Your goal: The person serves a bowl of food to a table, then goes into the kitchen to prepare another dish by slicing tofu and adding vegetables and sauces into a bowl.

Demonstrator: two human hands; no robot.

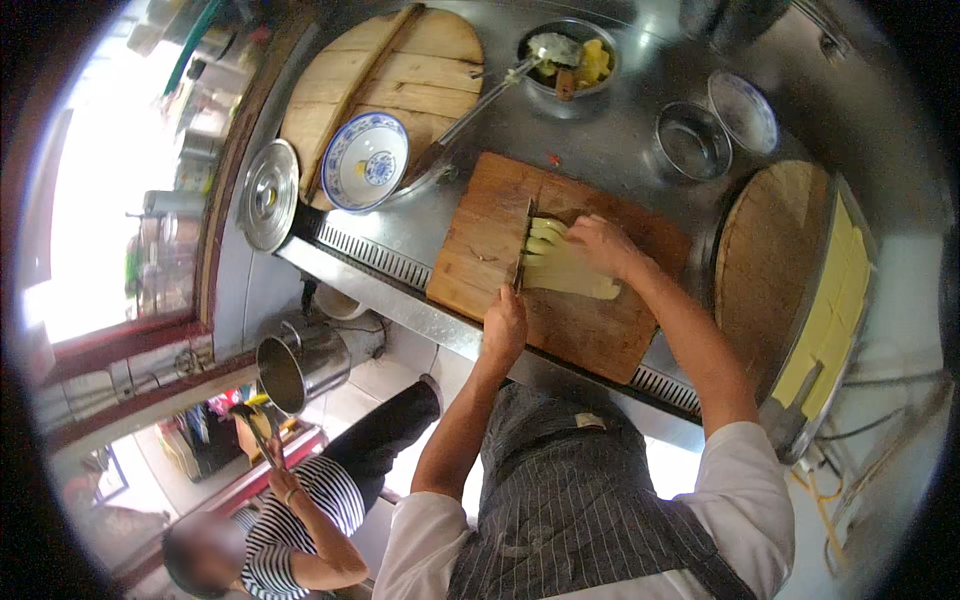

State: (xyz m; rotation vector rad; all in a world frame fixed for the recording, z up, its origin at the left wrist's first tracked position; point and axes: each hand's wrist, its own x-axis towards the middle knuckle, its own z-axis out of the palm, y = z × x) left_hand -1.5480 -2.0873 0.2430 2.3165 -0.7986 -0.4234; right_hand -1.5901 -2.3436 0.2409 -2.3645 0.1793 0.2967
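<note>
My left hand (505,322) is closed round the handle of a kitchen knife (523,245), its blade upright on edge across the wooden cutting board (475,215). Right of the blade lies a soft, pale yellow slab (575,279), with several cut strips at its far end. The fingers of my right hand (603,247) are bent and rest together on those strips, steadying them close to the blade. The hand covers part of the slab, and where its fingertips touch is partly hidden.
Beyond the board are a steel bowl of food (568,98), a blue-patterned bowl (345,175) on a wooden lid (430,55), and a steel pot (693,142). A round board (765,250) and yellow-block tray (830,305) stand right. A person in stripes (315,500) is lower left.
</note>
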